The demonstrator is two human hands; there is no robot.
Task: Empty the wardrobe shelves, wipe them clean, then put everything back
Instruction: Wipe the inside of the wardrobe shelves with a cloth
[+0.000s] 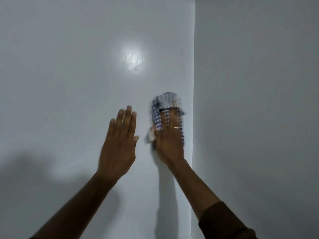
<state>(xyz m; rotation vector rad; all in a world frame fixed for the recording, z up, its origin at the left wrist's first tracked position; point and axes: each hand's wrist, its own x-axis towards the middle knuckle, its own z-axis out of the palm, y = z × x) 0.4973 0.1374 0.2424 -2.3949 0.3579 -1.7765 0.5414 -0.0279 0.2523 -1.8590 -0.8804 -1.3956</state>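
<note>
While the shelf [69,83] lies bare and white, the wiping step looks to be in hand, with nothing put back yet. Left hand [119,147] hovers flat, fingers [126,118] straight and close together, holding nothing; whether it touches the shelf I cannot tell. Just beside it, the right hand [170,144] presses a checked cloth [158,118] flat under extended fingers, near the side wall [250,100]. Next move likely calls for sweeping along that corner with even pressure
</note>
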